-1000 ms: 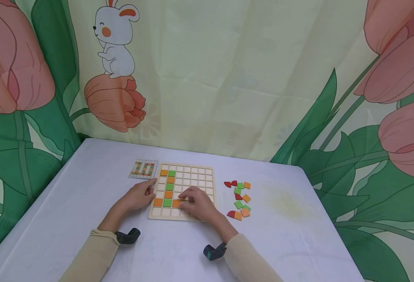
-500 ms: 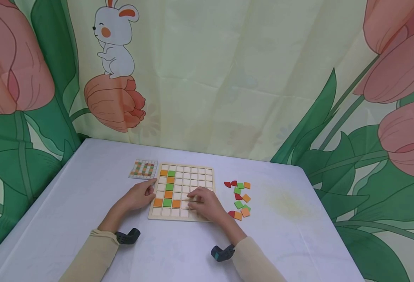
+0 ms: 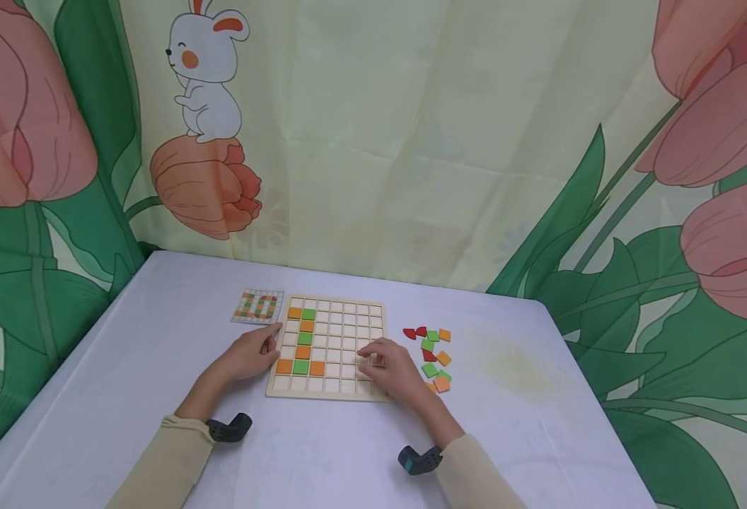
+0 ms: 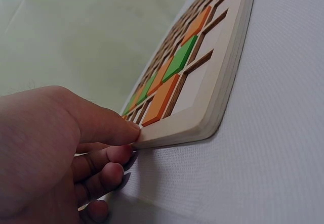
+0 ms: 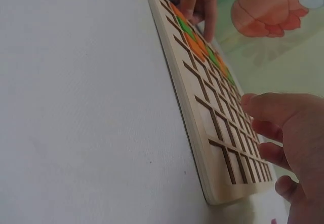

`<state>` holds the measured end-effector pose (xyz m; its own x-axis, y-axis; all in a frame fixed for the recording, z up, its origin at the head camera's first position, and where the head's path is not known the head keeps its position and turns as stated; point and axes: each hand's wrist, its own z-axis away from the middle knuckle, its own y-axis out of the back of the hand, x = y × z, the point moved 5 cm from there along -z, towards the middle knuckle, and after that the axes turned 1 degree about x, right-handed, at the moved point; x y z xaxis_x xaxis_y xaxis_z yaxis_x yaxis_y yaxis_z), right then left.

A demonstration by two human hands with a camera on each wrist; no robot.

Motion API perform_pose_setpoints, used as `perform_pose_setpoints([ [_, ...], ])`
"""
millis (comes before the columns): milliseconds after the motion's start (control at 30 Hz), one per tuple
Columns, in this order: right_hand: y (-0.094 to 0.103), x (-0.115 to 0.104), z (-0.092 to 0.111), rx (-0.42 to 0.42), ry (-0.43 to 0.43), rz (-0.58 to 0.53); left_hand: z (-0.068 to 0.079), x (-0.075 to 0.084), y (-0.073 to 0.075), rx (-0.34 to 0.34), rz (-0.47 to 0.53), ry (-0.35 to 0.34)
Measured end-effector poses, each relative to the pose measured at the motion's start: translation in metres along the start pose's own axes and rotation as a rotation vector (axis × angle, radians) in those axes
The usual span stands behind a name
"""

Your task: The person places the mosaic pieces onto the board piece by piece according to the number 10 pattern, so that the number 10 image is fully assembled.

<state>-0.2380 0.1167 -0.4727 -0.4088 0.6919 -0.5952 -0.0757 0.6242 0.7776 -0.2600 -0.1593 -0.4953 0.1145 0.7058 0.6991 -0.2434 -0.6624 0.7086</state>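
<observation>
Board (image 3: 337,329): square wooden grid, flat on the table (image 3: 322,452), middle of scene, between both hands.
Tiles on board: left side only. Second row from far: orange tile (image 3: 294,313), then green tile (image 3: 308,314). Second column continues nearward orange, green, orange, green. Second row from near reads orange, green, orange from the left.
Left hand (image 3: 251,353): at board's left edge. Thumb touches the rim, index finger reaches farther along the same edge; the two are apart. Other fingers bent, beside the edge.
Right hand (image 3: 397,369): over board's right part, near side. Thumb and index finger apart, gap visible, nothing held; other fingers loosely bent. Contact with the board: cannot tell.
Loose tiles (image 3: 427,345): scattered right of board, just beyond right hand. Squares in green and orange, plus curved red tiles (image 3: 409,333); nearest ones partly hidden by the hand.
Card (image 3: 257,305): just beside board's far left corner, printed with a small coloured grid.
Wrists: dark camera on each, beige sleeves (image 3: 165,459).
Backdrop (image 3: 399,162): far side, rabbit and tulips.
</observation>
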Motion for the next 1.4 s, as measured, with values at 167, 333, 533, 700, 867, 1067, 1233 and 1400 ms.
perform_pose_setpoints([
  [167, 0.006, 0.006, 0.006, 0.006, -0.024, -0.002, 0.0, 0.0, 0.0, 0.004, 0.004, 0.001],
  [333, 0.013, 0.015, 0.015, 0.016, -0.074, -0.021, -0.001, 0.0, -0.001, 0.002, 0.007, -0.003],
  [533, 0.023, 0.026, 0.025, 0.063, -0.084, -0.029, -0.002, -0.002, -0.002, 0.001, 0.01, 0.001],
  [700, 0.032, 0.033, 0.032, 0.09, -0.106, 0.0, -0.001, -0.003, -0.002, 0.004, 0.008, 0.008],
  [867, 0.038, 0.044, 0.043, 0.094, -0.163, -0.004, -0.001, -0.001, -0.002, 0.002, 0.004, 0.005],
  [1067, 0.043, 0.054, 0.055, 0.082, -0.192, 0.0, 0.0, 0.0, -0.001, 0.002, 0.002, 0.012],
  [1233, 0.048, 0.06, 0.063, 0.061, -0.217, 0.047, 0.0, 0.001, 0.0, 0.003, -0.001, 0.004],
  [1400, 0.053, 0.063, 0.069, 0.05, -0.243, 0.094, 0.0, 0.001, 0.0, 0.003, -0.001, 0.003],
])
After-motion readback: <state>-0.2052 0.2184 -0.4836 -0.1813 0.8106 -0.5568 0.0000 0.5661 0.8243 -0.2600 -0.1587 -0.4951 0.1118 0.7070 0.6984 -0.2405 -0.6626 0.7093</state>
